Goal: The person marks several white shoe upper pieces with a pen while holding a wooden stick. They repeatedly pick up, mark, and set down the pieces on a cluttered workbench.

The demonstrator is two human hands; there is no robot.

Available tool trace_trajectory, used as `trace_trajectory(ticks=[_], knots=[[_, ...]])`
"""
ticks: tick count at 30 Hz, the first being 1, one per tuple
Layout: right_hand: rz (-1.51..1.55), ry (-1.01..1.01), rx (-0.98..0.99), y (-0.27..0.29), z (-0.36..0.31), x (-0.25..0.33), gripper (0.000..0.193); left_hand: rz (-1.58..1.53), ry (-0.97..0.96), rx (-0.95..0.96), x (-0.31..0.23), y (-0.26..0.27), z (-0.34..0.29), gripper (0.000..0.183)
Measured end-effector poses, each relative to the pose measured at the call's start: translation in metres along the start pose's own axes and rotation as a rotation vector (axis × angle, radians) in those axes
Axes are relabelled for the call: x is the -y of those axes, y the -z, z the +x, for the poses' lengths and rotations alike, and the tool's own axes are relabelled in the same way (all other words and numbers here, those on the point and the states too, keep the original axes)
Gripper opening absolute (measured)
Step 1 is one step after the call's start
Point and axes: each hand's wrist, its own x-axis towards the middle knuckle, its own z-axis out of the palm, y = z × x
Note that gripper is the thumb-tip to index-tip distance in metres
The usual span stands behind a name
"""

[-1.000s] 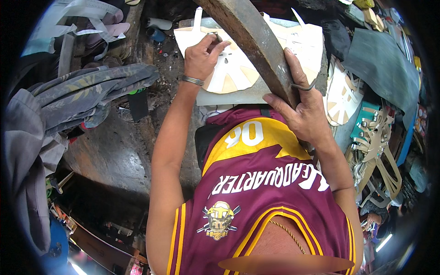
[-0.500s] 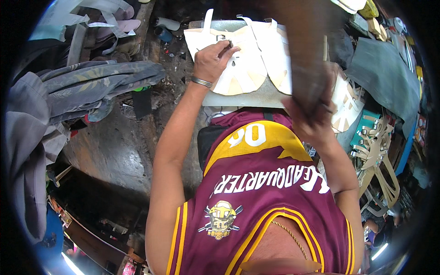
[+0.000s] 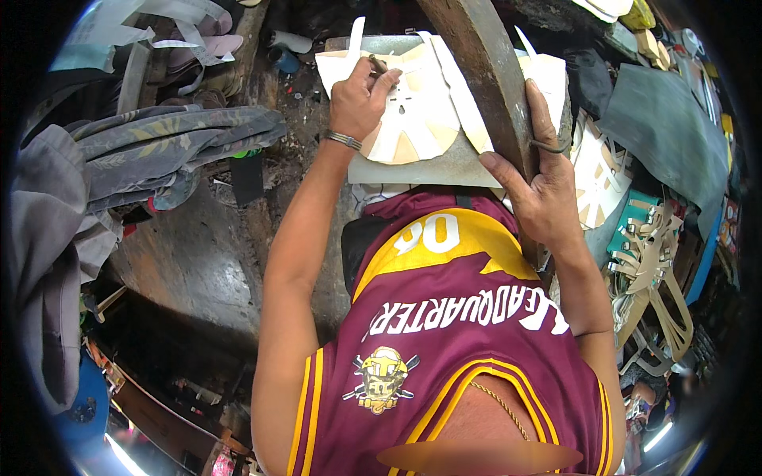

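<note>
My left hand (image 3: 357,105) is closed in a pinch on a short dark metal punch (image 3: 377,65). It rests over a white and cream cut piece (image 3: 421,119) with fan-shaped strips and small slots. My right hand (image 3: 548,186) grips a long, heavy, dark wooden mallet (image 3: 492,75), its thumb and a finger stretched along the wood. A dark ring-like band (image 3: 549,147) shows at its fingers. The mallet slants across a second white piece (image 3: 460,87), hiding part of it. Beneath the pieces lies a grey slab (image 3: 421,173).
Crumpled patterned cloth (image 3: 175,151) lies at left on a dark worn wooden surface (image 3: 190,262). A blue cup (image 3: 283,59) stands at the back. To the right are more white cut pieces (image 3: 595,178), beige strap pieces (image 3: 651,270) and a grey-green sheet (image 3: 667,135).
The mallet, blurred before, now shows sharply, its upper end tilted to the left. My right hand has opened out along it. The left hand and punch have shifted slightly up and left.
</note>
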Motion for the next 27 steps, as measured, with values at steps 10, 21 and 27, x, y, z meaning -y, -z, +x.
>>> trace_trajectory(ticks=[10, 21, 27], knots=[[0.054, -0.062, 0.065, -0.005, -0.008, -0.009, 0.097, -0.116, 0.27, -0.095, -0.013, 0.003, -0.017, 0.03], [0.024, -0.061, 0.108, -0.007, -0.008, -0.007, 0.097, -0.082, 0.188, -0.173, -0.004, -0.009, -0.022, 0.025], [0.013, -0.081, 0.135, -0.008, -0.007, -0.008, 0.097, -0.066, 0.167, -0.18, -0.006, -0.01, -0.022, 0.026]])
